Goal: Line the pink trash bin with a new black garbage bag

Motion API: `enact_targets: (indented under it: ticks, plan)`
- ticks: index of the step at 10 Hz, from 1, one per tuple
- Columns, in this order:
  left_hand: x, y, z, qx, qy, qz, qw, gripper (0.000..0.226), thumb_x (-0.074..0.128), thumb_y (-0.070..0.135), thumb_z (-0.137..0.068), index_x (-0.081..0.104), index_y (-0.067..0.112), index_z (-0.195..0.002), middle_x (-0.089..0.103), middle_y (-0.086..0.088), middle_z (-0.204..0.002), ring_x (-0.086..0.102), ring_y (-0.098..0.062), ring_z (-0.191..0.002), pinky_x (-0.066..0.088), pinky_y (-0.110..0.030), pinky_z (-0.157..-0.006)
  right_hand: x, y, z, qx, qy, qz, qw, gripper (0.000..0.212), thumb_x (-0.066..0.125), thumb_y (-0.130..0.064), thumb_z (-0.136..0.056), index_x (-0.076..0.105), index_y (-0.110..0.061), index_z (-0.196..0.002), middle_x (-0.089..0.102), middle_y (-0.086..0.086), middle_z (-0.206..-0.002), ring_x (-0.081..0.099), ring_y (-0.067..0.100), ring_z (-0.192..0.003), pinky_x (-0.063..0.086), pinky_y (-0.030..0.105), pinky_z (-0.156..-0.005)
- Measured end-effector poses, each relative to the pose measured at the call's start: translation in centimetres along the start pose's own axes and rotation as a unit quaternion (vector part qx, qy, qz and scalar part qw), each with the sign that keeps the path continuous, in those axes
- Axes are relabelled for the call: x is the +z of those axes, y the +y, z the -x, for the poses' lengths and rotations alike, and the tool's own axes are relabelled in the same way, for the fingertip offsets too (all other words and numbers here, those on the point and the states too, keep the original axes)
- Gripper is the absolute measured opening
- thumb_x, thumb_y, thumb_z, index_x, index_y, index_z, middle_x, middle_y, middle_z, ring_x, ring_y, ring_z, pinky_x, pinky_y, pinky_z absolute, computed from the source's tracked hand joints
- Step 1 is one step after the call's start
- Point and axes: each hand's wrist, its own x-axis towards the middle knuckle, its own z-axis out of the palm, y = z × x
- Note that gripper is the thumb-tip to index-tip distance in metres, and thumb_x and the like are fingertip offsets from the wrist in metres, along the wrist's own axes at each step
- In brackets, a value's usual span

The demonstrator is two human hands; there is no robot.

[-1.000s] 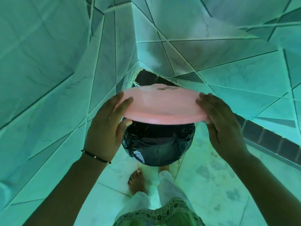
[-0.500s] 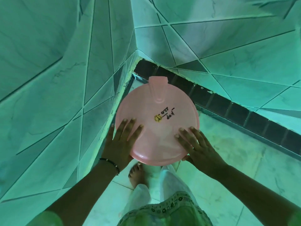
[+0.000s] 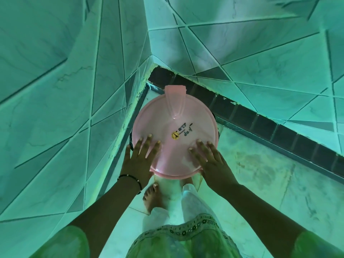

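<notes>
The pink trash bin stands in the corner of a tiled room, seen from above. Its round pink lid (image 3: 175, 127) lies flat over the top, with a hinge tab at the far side, a yellow sticker and black handwriting. A thin sliver of the black garbage bag (image 3: 131, 144) shows at the lid's left edge; the bin body and the rest of the bag are hidden. My left hand (image 3: 138, 161) rests flat on the lid's near left part, fingers spread. My right hand (image 3: 208, 161) lies flat on the near right part.
Tiled walls (image 3: 74, 90) close in on the left and behind the bin, with a dark skirting strip (image 3: 260, 125) along the floor. My bare foot (image 3: 153, 198) and white trouser legs are just in front of the bin. Pale floor tiles (image 3: 260, 183) stretch to the right.
The lid was raised with the black bag showing under it; it has swung down flat over the bin. Both hands shifted from gripping its sides to lying flat on top.
</notes>
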Motion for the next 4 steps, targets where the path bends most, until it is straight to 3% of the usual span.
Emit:
enact_targets:
  ticks: [1, 2, 3, 4]
  plan:
    - [-3.3, 1.3, 1.8, -0.032, -0.024, 0.050, 0.998, 0.084, 0.049, 0.041, -0.090, -0.008, 0.017, -0.147, -0.010, -0.006, -0.159, 0.000, -0.026, -0.147, 0.006, -0.044, -0.120, -4.1, -2.3, 0.6, 0.101, 0.008, -0.100, 0.990, 0.060, 0.061, -0.012, -0.086, 0.037, -0.018, -0.141, 0.042, 0.006, -0.148, 0.037, 0.030, -0.137, 0.030, 0.049, -0.112]
    - [-7.2, 3.1, 5.0, -0.039, 0.044, 0.227, 0.972, 0.070, 0.050, 0.030, -0.091, 0.013, 0.011, -0.147, 0.014, -0.007, -0.158, 0.016, -0.023, -0.145, 0.014, -0.033, -0.117, -8.7, -4.8, 2.9, 0.176, 0.042, -0.189, 0.965, 0.045, 0.053, -0.016, -0.093, 0.045, -0.018, -0.137, 0.049, 0.002, -0.143, 0.043, 0.023, -0.132, 0.033, 0.039, -0.110]
    - [-13.0, 5.3, 11.1, -0.055, 0.137, 0.379, 0.913, 0.056, 0.056, 0.019, -0.089, 0.034, 0.009, -0.139, 0.039, -0.006, -0.147, 0.038, -0.023, -0.135, 0.030, -0.032, -0.110, -14.9, -8.5, 8.3, 0.196, 0.094, -0.234, 0.948, 0.035, 0.049, -0.018, -0.095, 0.053, -0.019, -0.129, 0.055, 0.000, -0.136, 0.048, 0.019, -0.127, 0.033, 0.032, -0.107]
    - [-16.7, 6.7, 16.1, -0.085, 0.161, 0.485, 0.855, 0.041, 0.056, 0.015, -0.088, 0.049, 0.009, -0.128, 0.053, -0.010, -0.135, 0.052, -0.025, -0.122, 0.043, -0.036, -0.100, -19.4, -11.6, 14.0, 0.218, 0.194, -0.305, 0.906, 0.025, 0.051, -0.016, -0.094, 0.063, -0.017, -0.115, 0.064, 0.000, -0.123, 0.057, 0.017, -0.112, 0.040, 0.031, -0.101]
